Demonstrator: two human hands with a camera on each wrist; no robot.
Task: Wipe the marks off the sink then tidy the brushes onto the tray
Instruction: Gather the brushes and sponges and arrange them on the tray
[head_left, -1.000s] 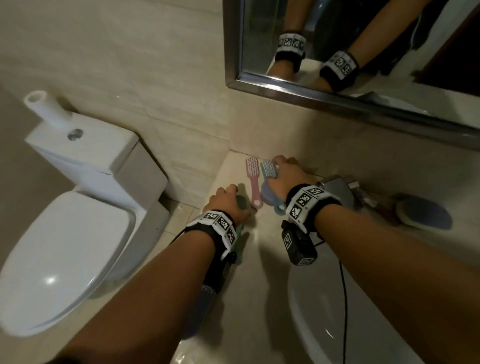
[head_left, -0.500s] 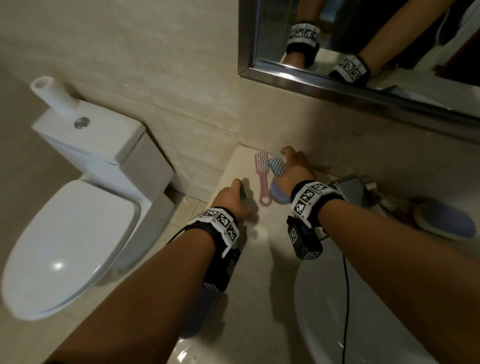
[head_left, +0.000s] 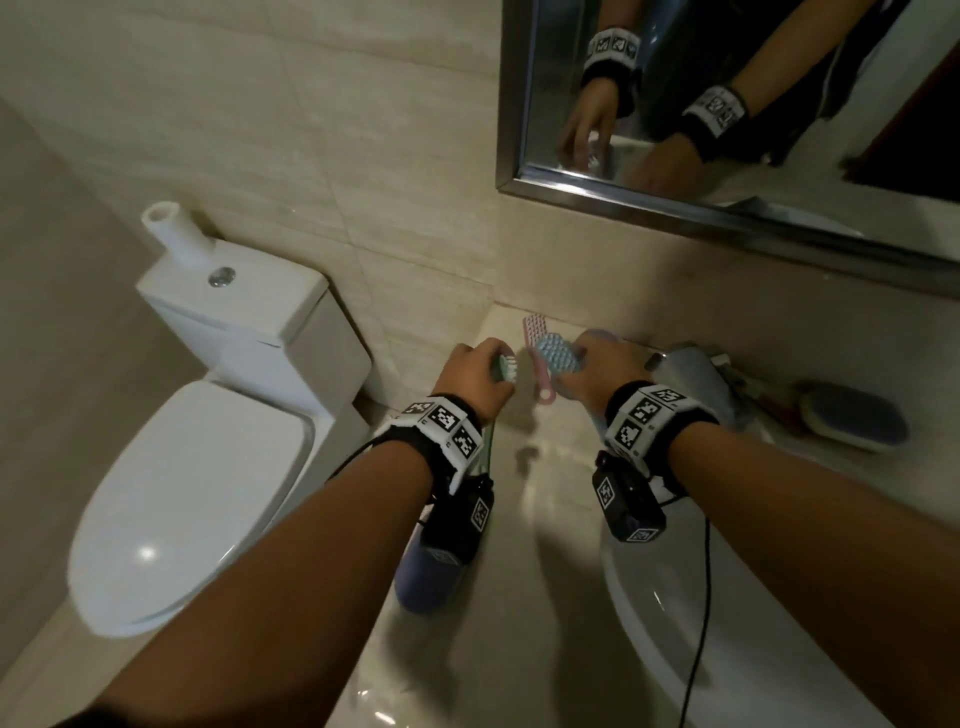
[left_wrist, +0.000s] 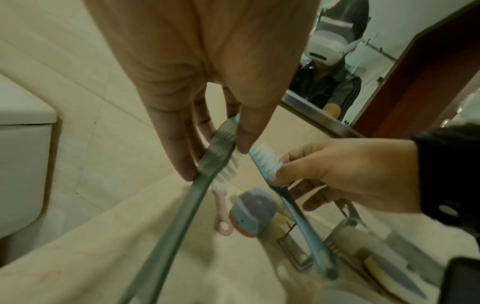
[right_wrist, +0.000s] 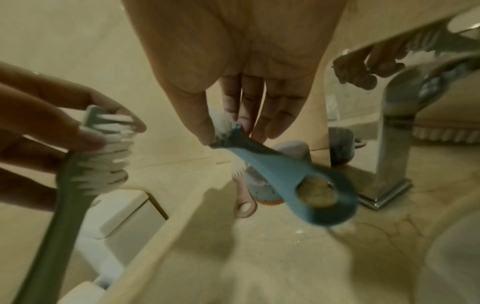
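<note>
Beige stone counter (head_left: 498, 597) against a tiled wall, white sink (head_left: 691, 623) at its right, toilet (head_left: 197, 467) to the left, mirror (head_left: 753, 104) above. Left hand (head_left: 475, 382) raised over the counter, fingers and thumb pinched on the head of a grey-green brush (left_wrist: 182, 197), handle slanting back toward the wrist. Right hand (head_left: 597, 374) just beside it, pinching the bristle end of a blue brush (right_wrist: 280, 172), looped handle hanging down. Below, flat on the counter near the wall: pink brush (head_left: 537, 358), touching a round blue scrubber (left_wrist: 252, 211). Chrome tap (right_wrist: 392, 156) to the right. Tray not clearly made out.
</note>
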